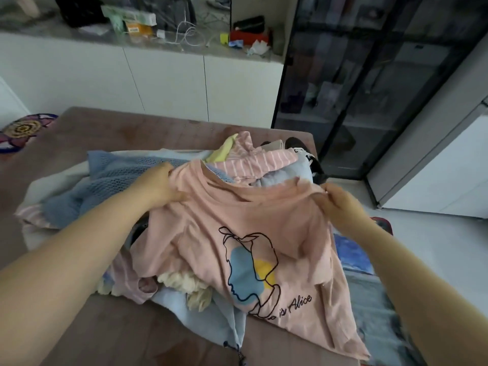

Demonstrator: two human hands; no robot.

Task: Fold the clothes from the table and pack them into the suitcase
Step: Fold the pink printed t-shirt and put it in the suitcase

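Two-handed grip on the pink T-shirt point(237, 233): left hand point(163, 186) pinching one shoulder, right hand point(340, 204) the other, likely to spread it flat for folding. Draped over the clothes pile point(111, 186) toward the right edge of the surface point(92, 326). No suitcase in view.

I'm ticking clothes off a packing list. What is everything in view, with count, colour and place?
T-shirt: one, pink with a printed face, on top of the other clothes
knit sweater: one, blue, left of the T-shirt
striped garment: one, pink and white, beyond the T-shirt
yellow garment: one, pale yellow, beside the striped garment
cream garment: one, cream, under the T-shirt
table: one, brown, under the clothes
glass cabinet: one, dark, far right
left hand: one, grips a T-shirt shoulder
right hand: one, pinches the other shoulder
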